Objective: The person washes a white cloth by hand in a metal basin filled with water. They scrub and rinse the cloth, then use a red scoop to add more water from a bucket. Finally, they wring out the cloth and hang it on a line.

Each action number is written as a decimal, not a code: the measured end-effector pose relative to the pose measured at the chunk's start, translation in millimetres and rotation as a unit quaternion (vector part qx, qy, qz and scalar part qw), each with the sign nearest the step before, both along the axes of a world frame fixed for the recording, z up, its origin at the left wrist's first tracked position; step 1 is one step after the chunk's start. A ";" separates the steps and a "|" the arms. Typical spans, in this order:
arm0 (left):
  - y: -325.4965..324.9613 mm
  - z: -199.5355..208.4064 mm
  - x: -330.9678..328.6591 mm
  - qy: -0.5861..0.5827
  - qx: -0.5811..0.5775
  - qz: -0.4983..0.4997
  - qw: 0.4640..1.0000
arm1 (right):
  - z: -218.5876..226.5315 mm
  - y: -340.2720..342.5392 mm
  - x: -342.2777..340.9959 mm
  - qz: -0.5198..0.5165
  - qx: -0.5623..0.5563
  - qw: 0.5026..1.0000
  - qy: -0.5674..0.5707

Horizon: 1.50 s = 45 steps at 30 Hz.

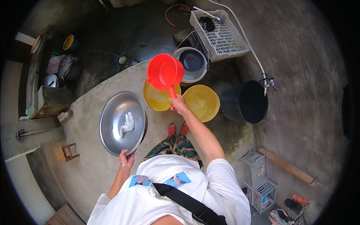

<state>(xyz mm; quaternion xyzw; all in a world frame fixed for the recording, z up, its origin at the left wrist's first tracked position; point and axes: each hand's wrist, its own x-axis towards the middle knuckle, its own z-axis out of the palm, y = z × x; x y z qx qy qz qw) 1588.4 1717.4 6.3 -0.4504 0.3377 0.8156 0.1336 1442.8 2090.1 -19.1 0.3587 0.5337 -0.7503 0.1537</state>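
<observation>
In the head view, the red dipper (164, 73) is near the top middle of the frame, above the yellow tubs (204, 105). The right hand (177, 104) has its grip wrapped round the dipper's handle. The dipper looks like hard, light plastic; water inside would make it heavy at the far end, and I cannot tell if any is there. The handle is the best place to hold. The metal bowl (111, 120), left of the middle, looks stiff and maybe slippery when wet. The left hand (126, 157) grips its bottom rim. The white cloth (128, 124) inside looks soft. The right arm reaches up and forward; the left arm bends, low on the left.
</observation>
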 end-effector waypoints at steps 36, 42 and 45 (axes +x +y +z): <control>361.2 -245.4 -9.6 -0.059 -0.164 -0.295 0.939 | -105.6 410.6 312.3 -0.103 0.636 0.714 -0.274; 351.1 -275.6 -2.1 -0.037 -0.153 -0.269 0.950 | -105.8 425.3 304.4 -0.007 0.615 0.682 -0.396; 356.5 -268.9 -11.5 -0.083 -0.210 -0.273 0.935 | -118.0 420.9 310.4 0.040 0.610 0.682 -0.401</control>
